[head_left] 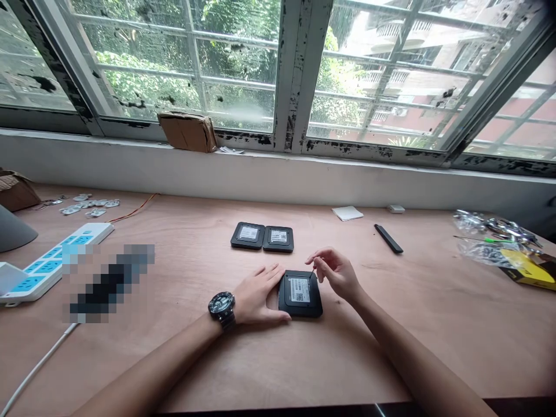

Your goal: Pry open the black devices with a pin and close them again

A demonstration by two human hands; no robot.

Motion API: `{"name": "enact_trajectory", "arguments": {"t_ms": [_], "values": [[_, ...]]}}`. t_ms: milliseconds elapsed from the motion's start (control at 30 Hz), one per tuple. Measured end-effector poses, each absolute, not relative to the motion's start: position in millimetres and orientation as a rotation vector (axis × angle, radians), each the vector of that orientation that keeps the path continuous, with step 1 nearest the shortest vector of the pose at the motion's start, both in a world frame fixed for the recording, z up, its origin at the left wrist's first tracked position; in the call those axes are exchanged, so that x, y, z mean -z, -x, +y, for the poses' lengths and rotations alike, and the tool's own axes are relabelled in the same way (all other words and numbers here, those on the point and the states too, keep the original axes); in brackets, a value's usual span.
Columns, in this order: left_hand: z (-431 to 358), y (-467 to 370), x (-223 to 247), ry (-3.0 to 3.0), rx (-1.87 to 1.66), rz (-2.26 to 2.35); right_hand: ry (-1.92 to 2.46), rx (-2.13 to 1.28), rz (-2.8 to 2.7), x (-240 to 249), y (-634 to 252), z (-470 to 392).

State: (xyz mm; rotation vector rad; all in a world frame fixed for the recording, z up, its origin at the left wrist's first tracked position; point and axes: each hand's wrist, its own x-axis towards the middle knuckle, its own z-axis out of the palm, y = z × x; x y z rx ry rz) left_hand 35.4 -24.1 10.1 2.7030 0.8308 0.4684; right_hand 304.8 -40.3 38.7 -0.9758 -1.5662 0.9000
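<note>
"So, where's the black case [300, 295]?"

"Just below the frame's centre, well in from the tabletop [243, 365]'s front edge; smooth wood grain separates it from two similar cases [278, 239] farther up."

"And each grip?"

"Left hand [257, 296]: fingers spread, at the case's left edge. Right hand [336, 274]: fingertips together on a thin tool [313, 269] over its upper right corner."

"Finish?"

"Dark, flat, round-cornered, with a pale printed label [299, 289]."

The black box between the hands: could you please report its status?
Left hand at left edge of black box; right hand pinching thin tool near far right corner. Box flat, label up. Two similar boxes beyond.
</note>
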Motion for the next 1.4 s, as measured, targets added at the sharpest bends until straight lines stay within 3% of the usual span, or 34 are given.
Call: {"name": "enact_trajectory", "arguments": {"t_ms": [400, 1067, 1400], "values": [[-20.8, -34.9, -3.8, -2.692, -0.479, 0.821, 0.916, -0.669, -1.405, -47.1, -287.8, -42.6], [-14.5, -18.3, 7.9, -2.637, -0.438, 0.807, 0.903, -0.907, -1.658, -36.4, -253.5, -25.1], [-14.4, -16.9, 3.2, -2.674, -0.451, 0.8, 0.859, -0.677, -1.386, -52.4, -284.4, -19.0]]}}
